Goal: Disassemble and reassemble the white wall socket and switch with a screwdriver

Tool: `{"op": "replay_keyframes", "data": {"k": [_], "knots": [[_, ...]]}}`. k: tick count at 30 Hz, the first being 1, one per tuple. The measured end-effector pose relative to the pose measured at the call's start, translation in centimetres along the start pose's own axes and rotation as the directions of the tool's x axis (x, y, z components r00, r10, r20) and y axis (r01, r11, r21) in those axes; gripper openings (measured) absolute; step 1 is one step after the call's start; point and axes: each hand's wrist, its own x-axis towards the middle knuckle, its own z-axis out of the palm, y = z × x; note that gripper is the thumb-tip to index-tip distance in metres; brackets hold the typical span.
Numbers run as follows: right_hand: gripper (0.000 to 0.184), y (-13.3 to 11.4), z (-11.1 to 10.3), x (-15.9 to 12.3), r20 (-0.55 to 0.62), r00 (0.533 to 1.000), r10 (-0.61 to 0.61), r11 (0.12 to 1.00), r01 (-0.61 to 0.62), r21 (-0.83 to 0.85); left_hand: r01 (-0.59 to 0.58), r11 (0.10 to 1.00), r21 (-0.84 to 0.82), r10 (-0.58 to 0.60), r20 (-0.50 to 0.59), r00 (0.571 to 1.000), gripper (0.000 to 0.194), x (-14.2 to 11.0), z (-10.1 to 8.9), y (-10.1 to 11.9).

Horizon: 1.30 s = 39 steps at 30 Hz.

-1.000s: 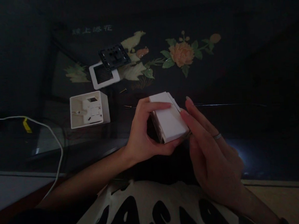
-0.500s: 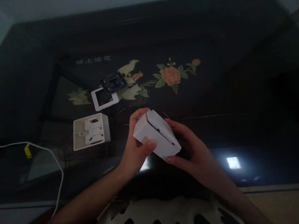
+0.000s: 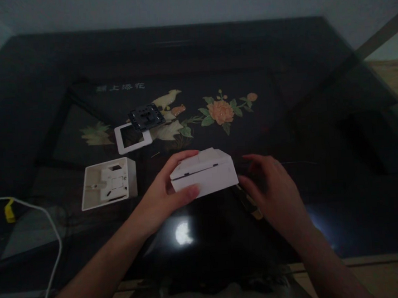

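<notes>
My left hand (image 3: 169, 187) grips a white plastic wall-switch box (image 3: 214, 175), thumb along its near side and fingers over the far side. The box is held above the table, tilted, with a dark seam and small notches along its side. Close to the box's right end is my right hand (image 3: 273, 184), thumb and forefinger apart, with nothing visible between them. Whether its thumb tip touches the box I cannot tell. Below that hand shows a dark shape with a yellowish end, too dim to make out.
On the glossy dark table an open white back box (image 3: 132, 178) lies left of my hands. Behind it a black mounting plate (image 3: 147, 117) rests on a white frame (image 3: 134, 149). A small screw (image 3: 155, 154) lies nearby. A white cable (image 3: 57, 245) with a yellow tag runs at far left.
The white box has been turned so that its seamed side faces me. My right hand, on the box half a second ago, has moved off to the right. The view has tilted up.
</notes>
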Motion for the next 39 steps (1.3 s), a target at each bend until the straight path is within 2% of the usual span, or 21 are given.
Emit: {"op": "replay_keyframes", "data": {"k": [1,3,6,9,13,15,18,20,25,29,33,36,39], "knots": [[0.039,0.0,0.5,-0.4,0.046,0.999,-0.027,0.988,0.033,-0.154,-0.017,1.0,0.016,0.017,-0.016,1.0,0.06,0.1,0.0,-0.1],[0.04,0.1,1.5,-1.2,0.13,0.989,-0.068,0.939,0.107,-0.326,-0.037,0.998,0.043,0.038,-0.019,0.999,0.062,0.2,0.1,-0.1],[0.034,0.5,2.1,-1.9,0.178,0.98,-0.089,0.908,0.153,-0.39,-0.044,0.996,0.075,0.045,-0.018,0.999,0.064,0.1,0.4,0.1],[0.031,1.0,1.4,-2.0,0.127,0.988,-0.087,0.946,0.122,-0.299,-0.059,0.992,0.111,0.066,-0.055,0.996,0.06,0.1,0.7,0.3],[0.029,0.7,-0.5,-3.0,-0.033,0.998,-0.061,0.998,0.061,0.015,-0.058,0.985,0.161,0.083,-0.155,0.984,0.059,0.2,0.9,0.5],[0.029,0.0,-0.9,-4.1,-0.041,0.994,-0.101,0.989,0.105,0.106,-0.072,0.98,0.186,0.109,-0.195,0.975,0.06,0.3,1.0,0.5],[0.036,-1.0,-0.4,-5.5,0.002,0.974,-0.228,0.958,0.224,0.178,-0.108,0.974,0.197,0.149,-0.211,0.966,0.06,0.2,1.2,0.5],[0.042,-1.3,0.4,-6.0,-0.024,0.968,-0.251,0.943,0.25,0.22,-0.121,0.968,0.218,0.171,-0.226,0.959,0.06,0.1,1.4,0.5],[0.05,-1.1,1.7,-6.2,-0.068,0.975,-0.213,0.938,0.223,0.266,-0.169,0.926,0.338,0.261,-0.25,0.932,0.06,0.0,1.5,0.6],[0.056,-0.9,1.9,-6.5,-0.074,0.986,-0.146,0.945,0.161,0.284,-0.153,0.928,0.34,0.25,-0.262,0.932,0.063,-0.1,1.5,0.5],[0.06,-0.7,2.1,-6.9,-0.089,0.991,-0.104,0.947,0.126,0.295,-0.13,0.955,0.265,0.206,-0.282,0.937,0.079,-0.1,1.5,0.5],[0.059,-0.7,2.2,-6.9,-0.087,0.992,-0.096,0.947,0.118,0.298,-0.077,0.994,0.078,0.097,-0.297,0.95,0.097,0.0,1.6,0.4],[0.056,-0.8,2.2,-6.7,-0.081,0.991,-0.11,0.946,0.13,0.296,-0.014,0.992,-0.125,-0.027,-0.322,0.946,0.102,0.2,1.7,0.3]]}}
